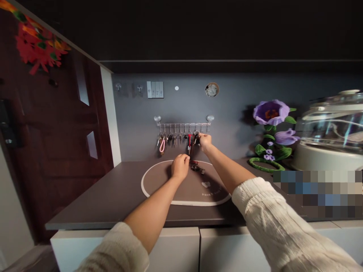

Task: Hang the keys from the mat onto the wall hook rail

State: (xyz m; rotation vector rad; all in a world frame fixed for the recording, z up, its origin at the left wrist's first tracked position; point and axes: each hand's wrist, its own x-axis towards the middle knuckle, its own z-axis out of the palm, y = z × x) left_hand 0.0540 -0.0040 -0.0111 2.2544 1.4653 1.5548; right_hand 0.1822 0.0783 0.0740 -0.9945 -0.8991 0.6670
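My right hand (205, 142) is raised to the right part of a clear hook rail (184, 124) on the wall. Its fingers are closed on a bunch of keys (196, 138) whose ring is at one of the hooks; whether it hangs there I cannot tell. Lower and to the left, my left hand (180, 166) is over the mat, fingers pinched beside a dark strip that hangs from the bunch. What it grips is too small to tell. Several other keys hang along the rail, among them one with a pink loop (162, 145) and one with a red tag (189, 140).
More keys (195, 167) lie on the brown oval mat (159, 181) on the dark counter (113, 189). At right stand purple craft flowers (271, 113) and a clear-lidded white appliance (329, 156). A dark cabinet (215, 30) overhangs; a door (56, 124) is at left.
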